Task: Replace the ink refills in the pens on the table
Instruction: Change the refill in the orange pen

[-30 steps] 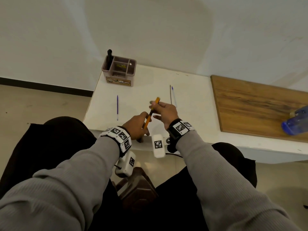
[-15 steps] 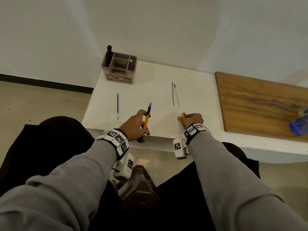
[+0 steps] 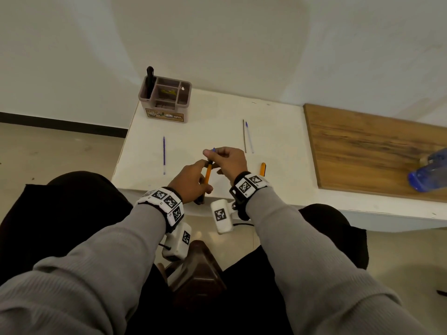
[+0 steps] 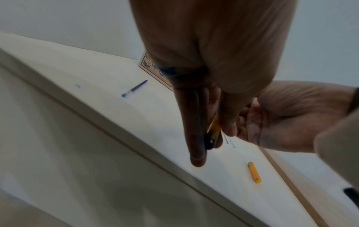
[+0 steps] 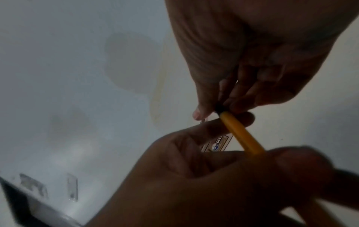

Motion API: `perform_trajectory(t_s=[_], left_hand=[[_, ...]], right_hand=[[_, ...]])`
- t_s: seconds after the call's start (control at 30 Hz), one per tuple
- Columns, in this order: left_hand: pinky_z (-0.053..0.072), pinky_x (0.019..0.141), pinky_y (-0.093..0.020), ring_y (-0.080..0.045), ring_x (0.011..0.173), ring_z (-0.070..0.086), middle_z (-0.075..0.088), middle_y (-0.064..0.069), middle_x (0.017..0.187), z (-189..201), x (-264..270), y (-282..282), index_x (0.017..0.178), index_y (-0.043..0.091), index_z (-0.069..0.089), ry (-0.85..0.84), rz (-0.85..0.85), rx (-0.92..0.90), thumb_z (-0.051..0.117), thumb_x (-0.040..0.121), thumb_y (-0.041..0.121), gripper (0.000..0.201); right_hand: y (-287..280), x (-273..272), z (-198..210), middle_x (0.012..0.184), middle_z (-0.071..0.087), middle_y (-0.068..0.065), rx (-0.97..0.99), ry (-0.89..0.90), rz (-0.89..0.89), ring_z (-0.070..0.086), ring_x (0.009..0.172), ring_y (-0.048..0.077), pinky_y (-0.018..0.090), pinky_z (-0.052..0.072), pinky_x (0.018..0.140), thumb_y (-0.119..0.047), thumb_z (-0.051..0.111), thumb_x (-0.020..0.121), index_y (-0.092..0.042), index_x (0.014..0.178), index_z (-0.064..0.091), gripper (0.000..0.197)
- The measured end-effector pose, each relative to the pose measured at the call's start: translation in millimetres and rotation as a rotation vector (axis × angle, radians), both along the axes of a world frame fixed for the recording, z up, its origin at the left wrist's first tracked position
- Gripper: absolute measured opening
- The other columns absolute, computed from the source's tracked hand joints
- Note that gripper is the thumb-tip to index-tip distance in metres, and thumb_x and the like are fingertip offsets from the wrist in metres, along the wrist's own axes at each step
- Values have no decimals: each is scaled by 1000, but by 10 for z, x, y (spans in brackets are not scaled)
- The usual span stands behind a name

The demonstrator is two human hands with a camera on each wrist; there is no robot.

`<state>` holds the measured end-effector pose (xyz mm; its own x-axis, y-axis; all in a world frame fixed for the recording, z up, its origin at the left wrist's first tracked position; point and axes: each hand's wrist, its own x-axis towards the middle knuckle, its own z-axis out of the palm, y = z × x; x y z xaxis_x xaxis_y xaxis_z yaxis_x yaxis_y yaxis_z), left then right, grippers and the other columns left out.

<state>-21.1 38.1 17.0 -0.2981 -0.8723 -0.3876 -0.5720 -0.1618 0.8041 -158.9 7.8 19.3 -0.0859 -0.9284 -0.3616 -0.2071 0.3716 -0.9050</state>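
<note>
My left hand [image 3: 193,182] grips the orange pen barrel [image 3: 208,174] above the white table's near edge. My right hand [image 3: 225,158] pinches the pen's dark tip end [image 5: 220,107], where a bit of blue [image 3: 213,149] shows. The orange cap [image 3: 263,169] lies on the table just right of my right wrist, also seen as the cap [image 4: 254,172] in the left wrist view. A purple refill [image 3: 164,154] lies to the left. A dark refill [image 3: 244,139] and a clear blue-tipped refill [image 3: 249,137] lie side by side further back.
A brown compartment organizer [image 3: 165,100] with a black pen in it stands at the white table's [image 3: 212,126] back left corner. A wooden board [image 3: 367,146] covers the right side, with a blue plastic bottle [image 3: 429,172] at its right edge.
My right hand laid the orange cap on the table, then came back left to the pen tip. The left hand has kept hold of the barrel throughout.
</note>
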Motion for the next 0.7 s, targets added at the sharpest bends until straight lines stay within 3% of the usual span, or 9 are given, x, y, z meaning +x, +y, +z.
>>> perform_trajectory(t_s=[0.07, 0.13, 0.23, 0.33, 0.4, 0.5, 0.57, 0.63, 0.7], left_hand=[[59, 75, -46, -30, 69, 69, 70, -15, 92, 9, 18, 2, 127, 17, 46, -3, -2, 9, 67, 82, 7, 51], [61, 68, -45, -34, 65, 70, 71, -16, 90, 20, 50, 8, 129, 18, 45, 29, -7, 47, 63, 85, 3, 50], [61, 65, -47, -38, 64, 70, 71, -17, 89, 39, 88, 5, 132, 17, 44, 61, -3, 72, 59, 86, 0, 51], [62, 65, -46, -37, 63, 70, 71, -17, 88, 66, 81, 6, 132, 17, 45, 65, 12, 63, 60, 85, 0, 52], [61, 67, -47, -35, 64, 70, 72, -17, 89, 64, 64, 7, 131, 17, 46, 66, 13, 54, 61, 84, 1, 51], [61, 70, -48, -35, 65, 70, 71, -18, 93, 58, 46, -2, 132, 15, 45, 54, 22, 52, 62, 84, 1, 53], [62, 65, -44, -36, 64, 70, 71, -18, 94, 66, 39, -1, 132, 15, 44, 60, 25, 57, 62, 84, 0, 53], [62, 61, -41, -37, 63, 70, 70, -18, 94, 74, 38, 9, 131, 17, 45, 70, 22, 55, 61, 85, -1, 52], [62, 62, -41, -37, 64, 70, 69, -19, 96, 75, 40, 18, 130, 16, 46, 57, 15, 46, 62, 84, 0, 52]], right_hand=[[21, 26, -7, 81, 71, 7, 2, -44, -46, 67, 67, 15, 23, 49, 62, -23, 76, 82, -8, 91, 72, 19], [21, 15, -4, 87, 71, 7, 10, -90, -11, 66, 67, 8, 19, 47, 64, -17, 69, 88, -3, 103, 72, 20], [8, -9, -8, 99, 73, 1, 55, -175, 87, 67, 86, 10, 27, 46, 79, -17, 57, 95, -11, 115, 68, 23], [20, 8, 1, 96, 72, -1, 88, -220, 38, 66, 89, 15, 32, 47, 80, -23, 66, 90, -16, 111, 68, 22], [24, 7, -11, 92, 72, 3, 54, -192, -40, 68, 86, 16, 34, 49, 81, -18, 71, 86, -13, 109, 69, 24], [9, -7, -18, 96, 73, 8, 58, -266, -24, 69, 91, 21, 36, 52, 91, -5, 57, 93, -9, 117, 64, 26], [10, -1, 18, 97, 74, 4, 88, -293, -14, 69, 94, 20, 38, 50, 93, -11, 57, 93, -13, 117, 63, 25], [14, -9, 46, 96, 73, 1, 78, -221, -27, 69, 91, 17, 37, 48, 89, -21, 68, 87, -15, 116, 65, 30], [9, -33, 34, 98, 75, 2, 72, -209, -7, 69, 95, 16, 37, 46, 90, -18, 67, 87, -16, 119, 62, 32]])
